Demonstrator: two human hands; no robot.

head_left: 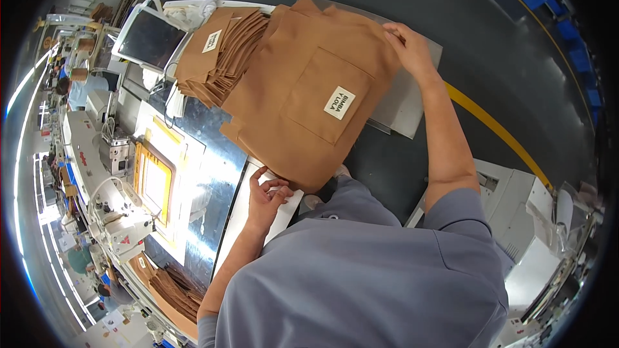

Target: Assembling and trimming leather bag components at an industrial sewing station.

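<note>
A large brown fabric panel [271, 84] with a stitched square pocket and a white label [339, 103] lies spread over a pile in front of me. My right hand [411, 51] pinches its far right corner between thumb and fingers. Close to the panel's near edge, my left hand [264, 200] is loosely curled with its fingers apart, and nothing shows in it. To the left of the panel sits a fanned stack of smaller brown fabric pieces [219, 58], the top one bearing a white label.
A dark-screened monitor [151, 38] stands left of the stack. Nearer on the left are a white sewing machine [97, 174] and a brightly lit yellow frame [155, 183] on a shiny metal table [216, 154]. More brown pieces [171, 293] lie lower left. A white cabinet [509, 212] stands right.
</note>
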